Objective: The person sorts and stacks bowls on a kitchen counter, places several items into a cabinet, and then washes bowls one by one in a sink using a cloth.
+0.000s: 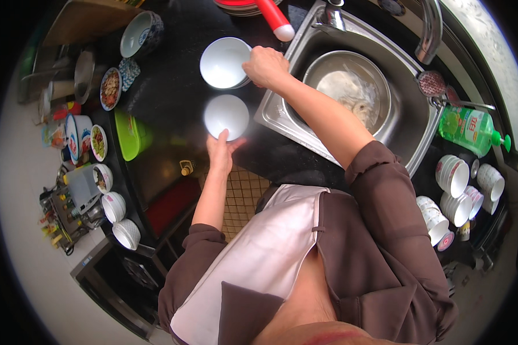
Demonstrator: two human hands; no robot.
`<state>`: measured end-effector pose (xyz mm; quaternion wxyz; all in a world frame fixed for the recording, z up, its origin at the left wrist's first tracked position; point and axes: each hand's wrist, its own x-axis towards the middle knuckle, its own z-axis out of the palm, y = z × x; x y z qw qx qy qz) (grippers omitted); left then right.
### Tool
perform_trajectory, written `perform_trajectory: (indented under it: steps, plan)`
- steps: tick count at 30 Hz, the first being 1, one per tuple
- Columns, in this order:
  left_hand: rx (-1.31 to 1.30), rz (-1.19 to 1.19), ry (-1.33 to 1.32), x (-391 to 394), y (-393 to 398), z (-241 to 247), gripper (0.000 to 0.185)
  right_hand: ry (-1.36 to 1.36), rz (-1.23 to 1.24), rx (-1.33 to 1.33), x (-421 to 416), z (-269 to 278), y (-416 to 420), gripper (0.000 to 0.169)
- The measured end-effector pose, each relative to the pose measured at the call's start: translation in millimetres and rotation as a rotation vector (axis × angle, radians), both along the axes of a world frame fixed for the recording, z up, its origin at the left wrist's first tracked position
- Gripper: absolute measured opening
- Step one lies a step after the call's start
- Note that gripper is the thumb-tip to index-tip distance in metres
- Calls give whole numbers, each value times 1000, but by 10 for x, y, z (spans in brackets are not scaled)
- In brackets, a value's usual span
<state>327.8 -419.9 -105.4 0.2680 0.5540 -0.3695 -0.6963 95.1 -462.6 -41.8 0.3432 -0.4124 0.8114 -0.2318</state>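
Note:
My left hand holds a small white bowl from its near side, with the thumb on the rim or inside. Just beyond it, a stack of larger white bowls rests on the black countertop. The fingers of my right hand close on the right edge of that stack, but they are partly hidden by the hand itself. To the right, under my right forearm, a round metal basin stands in the stainless steel sink. Water and pale, unclear contents fill the basin.
A red handle with a white end reaches towards the sink. Its faucet is at the far side. Green dish soap and stacked bowls stand at right. At left are a green bin and a dish of chopped food.

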Motion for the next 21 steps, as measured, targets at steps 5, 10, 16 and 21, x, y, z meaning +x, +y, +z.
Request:
perform_trajectory:
  steps: [5, 10, 16, 21]
  plan:
    - [34, 73, 83, 25, 89, 168, 47, 56, 17, -50, 90, 146, -5, 21]
    - [-143, 208, -166, -10, 419, 434, 31, -121, -42, -242, -23, 108, 134, 17]
    - [-384, -172, 153, -459, 593, 722, 46, -488, -94, -410, -208, 29, 967, 28]
    - [-86, -415, 311, -1334, 563, 543, 60, -1035, -409, -167, -536, -477, 1966, 28]
